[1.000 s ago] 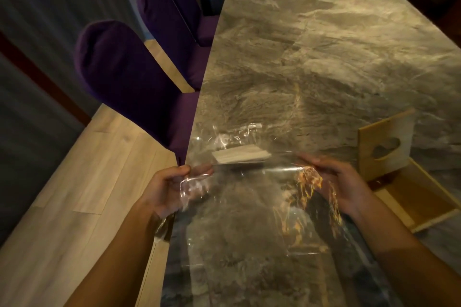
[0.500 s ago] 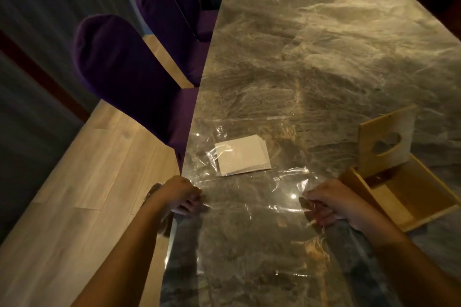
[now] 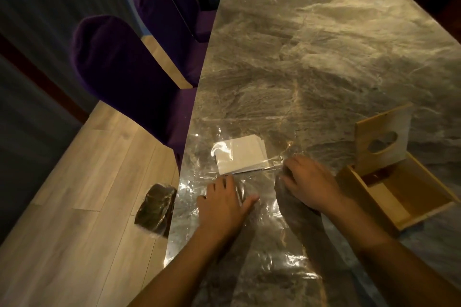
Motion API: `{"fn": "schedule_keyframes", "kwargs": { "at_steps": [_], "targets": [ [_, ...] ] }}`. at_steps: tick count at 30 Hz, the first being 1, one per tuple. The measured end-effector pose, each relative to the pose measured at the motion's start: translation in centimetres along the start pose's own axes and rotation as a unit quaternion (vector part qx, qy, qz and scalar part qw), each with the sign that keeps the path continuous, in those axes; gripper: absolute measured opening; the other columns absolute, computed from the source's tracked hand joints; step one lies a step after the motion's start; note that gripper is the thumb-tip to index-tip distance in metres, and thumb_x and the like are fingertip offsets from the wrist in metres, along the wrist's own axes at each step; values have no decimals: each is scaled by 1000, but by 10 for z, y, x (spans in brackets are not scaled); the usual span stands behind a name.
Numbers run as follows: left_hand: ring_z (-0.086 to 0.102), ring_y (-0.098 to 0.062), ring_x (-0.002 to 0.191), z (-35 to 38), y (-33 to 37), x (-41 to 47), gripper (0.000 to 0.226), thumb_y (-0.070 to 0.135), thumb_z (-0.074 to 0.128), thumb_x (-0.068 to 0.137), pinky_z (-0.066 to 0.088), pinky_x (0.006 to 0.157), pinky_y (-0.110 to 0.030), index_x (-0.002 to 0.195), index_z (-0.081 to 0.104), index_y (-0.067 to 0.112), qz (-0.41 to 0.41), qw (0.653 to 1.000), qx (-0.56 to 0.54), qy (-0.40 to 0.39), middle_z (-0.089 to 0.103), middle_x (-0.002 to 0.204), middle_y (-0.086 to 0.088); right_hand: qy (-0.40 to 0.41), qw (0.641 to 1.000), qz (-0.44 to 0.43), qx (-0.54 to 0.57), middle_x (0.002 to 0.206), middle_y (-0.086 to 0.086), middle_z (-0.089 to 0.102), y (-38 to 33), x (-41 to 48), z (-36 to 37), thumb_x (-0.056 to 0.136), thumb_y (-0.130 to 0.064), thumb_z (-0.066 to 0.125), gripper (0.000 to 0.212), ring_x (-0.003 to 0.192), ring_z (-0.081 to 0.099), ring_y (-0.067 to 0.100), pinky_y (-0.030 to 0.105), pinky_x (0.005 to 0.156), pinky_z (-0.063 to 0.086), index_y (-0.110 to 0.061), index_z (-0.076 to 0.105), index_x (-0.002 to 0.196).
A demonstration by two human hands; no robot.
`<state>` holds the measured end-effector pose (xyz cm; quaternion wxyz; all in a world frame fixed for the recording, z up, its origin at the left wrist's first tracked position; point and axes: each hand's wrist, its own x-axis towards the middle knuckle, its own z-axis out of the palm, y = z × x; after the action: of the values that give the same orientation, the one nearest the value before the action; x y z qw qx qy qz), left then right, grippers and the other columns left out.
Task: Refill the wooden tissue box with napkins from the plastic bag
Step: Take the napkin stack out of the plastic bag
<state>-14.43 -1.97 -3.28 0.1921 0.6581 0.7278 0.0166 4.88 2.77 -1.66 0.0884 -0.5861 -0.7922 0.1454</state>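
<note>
A clear plastic bag [image 3: 249,237] lies flat on the marble table [image 3: 311,45], reaching from the near edge to the middle. A small stack of white napkins [image 3: 240,154] lies inside its far end. My left hand [image 3: 224,203] rests palm down on the bag just below the napkins, fingers apart. My right hand [image 3: 309,182] sits right of the stack, fingers curled on bunched plastic. The wooden tissue box [image 3: 424,207] stands open and empty at the right, its lid [image 3: 383,137] with an oval slot tilted upright.
Purple chairs [image 3: 119,77] line the table's left side over a light wood floor. A dark, plastic-covered shape [image 3: 156,209] hangs at the table's left edge beside my left arm. The far table top is bare marble.
The bag, held up a second ago, now lies flat on the table. Both hands have moved forward toward the napkins, and my left hand has let go and flattened on the plastic.
</note>
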Motion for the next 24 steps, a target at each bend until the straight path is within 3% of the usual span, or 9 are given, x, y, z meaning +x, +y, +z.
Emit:
{"fn": "schedule_keyframes", "kwargs": {
  "at_steps": [4, 8, 10, 13, 16, 18, 20, 22, 24],
  "targets": [
    [31, -27, 135, 3, -3, 3, 87, 75, 44, 74, 28, 108, -54, 140, 23, 23, 15, 999, 40, -17, 30, 150, -5, -64, 996, -26, -49, 141, 4, 40, 4, 4, 15, 91, -40, 47, 47, 129, 37, 22, 36, 103, 28, -16, 41, 131],
    [17, -27, 142, -6, -15, 11, 86, 61, 60, 74, 16, 112, -62, 142, 25, 23, 43, 995, 50, -71, 20, 154, -4, -88, 990, -48, -99, 145, 6, 35, -2, -11, 20, 94, -44, 39, 51, 132, 34, 23, 38, 107, 25, -17, 35, 136],
    [14, -28, 143, -14, -23, 21, 80, 47, 68, 76, 16, 111, -63, 141, 27, 23, 41, 993, 19, -104, 18, 155, -3, -83, 987, -77, -115, 138, 8, 43, -8, -23, 25, 92, -42, 40, 47, 126, 41, 25, 40, 103, 31, -16, 42, 131],
    [25, -30, 137, -18, -39, 38, 63, 30, 64, 80, 25, 109, -62, 135, 36, 23, 46, 992, 13, -120, 28, 151, -3, -71, 983, -100, -139, 108, 9, 66, -21, -42, 35, 79, -44, 52, 44, 97, 62, 24, 40, 81, 49, -14, 61, 110],
    [43, -30, 121, -20, -40, 43, 41, 38, 50, 89, 39, 100, -51, 124, 47, 17, -1, 997, -4, -78, 46, 135, -6, -64, 979, -131, -140, 84, 2, 71, -40, -58, 42, 64, -46, 70, 39, 74, 65, 17, 32, 64, 53, -16, 69, 90],
    [45, -30, 120, -18, -37, 43, 51, 51, 47, 88, 40, 100, -49, 121, 47, 13, -13, 999, -8, -52, 48, 133, -7, -55, 977, -157, -136, 77, -1, 70, -53, -67, 44, 63, -46, 70, 33, 68, 64, 14, 29, 60, 53, -19, 71, 82],
    [37, -29, 129, -15, -34, 42, 63, 57, 54, 82, 37, 103, -49, 126, 43, 13, 1, 999, -14, -42, 42, 140, -7, -59, 977, -159, -130, 79, 1, 70, -66, -71, 38, 72, -41, 52, 33, 71, 63, 15, 29, 62, 53, -17, 72, 84],
    [25, -28, 139, -16, -34, 39, 78, 59, 59, 77, 30, 108, -50, 136, 34, 14, 19, 999, -7, -50, 31, 150, -5, -112, 976, -156, -104, 100, 11, 67, -71, -69, 32, 83, -33, 41, 40, 91, 61, 25, 39, 78, 49, -8, 65, 103],
    [16, -27, 143, -19, -35, 37, 87, 58, 61, 76, 23, 112, -50, 142, 25, 15, 29, 998, 3, -61, 21, 156, -3, -108, 978, -159, -83, 107, 13, 64, -66, -65, 30, 89, -33, 38, 39, 99, 58, 29, 42, 85, 44, -8, 59, 110]
  ]
}}
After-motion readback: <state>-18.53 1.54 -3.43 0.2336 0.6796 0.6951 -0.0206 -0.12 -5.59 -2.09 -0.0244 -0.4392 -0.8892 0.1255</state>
